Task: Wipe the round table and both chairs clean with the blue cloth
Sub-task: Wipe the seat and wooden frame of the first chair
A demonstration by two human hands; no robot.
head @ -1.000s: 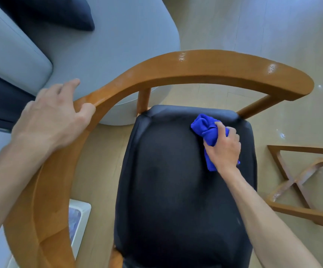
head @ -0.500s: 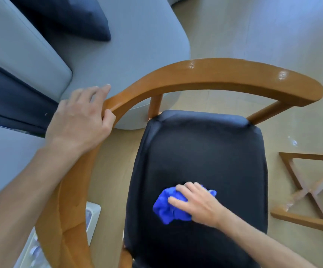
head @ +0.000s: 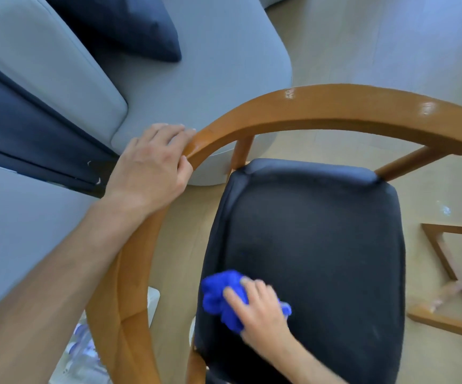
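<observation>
Mid chair-wipe here: right hand (head: 263,314) presses the bunched bright blue cloth (head: 220,296) onto the black padded seat's (head: 321,245) near-left corner, left hand (head: 152,164) grips the curved wooden backrest (head: 321,109), so probably sweep the remaining seat next.

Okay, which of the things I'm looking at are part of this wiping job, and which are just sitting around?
Part of the job:
blue cloth, under the right hand
chair, steadied by the left hand

Just lying about:
grey sofa
dark cushion
wooden frame on the floor
</observation>
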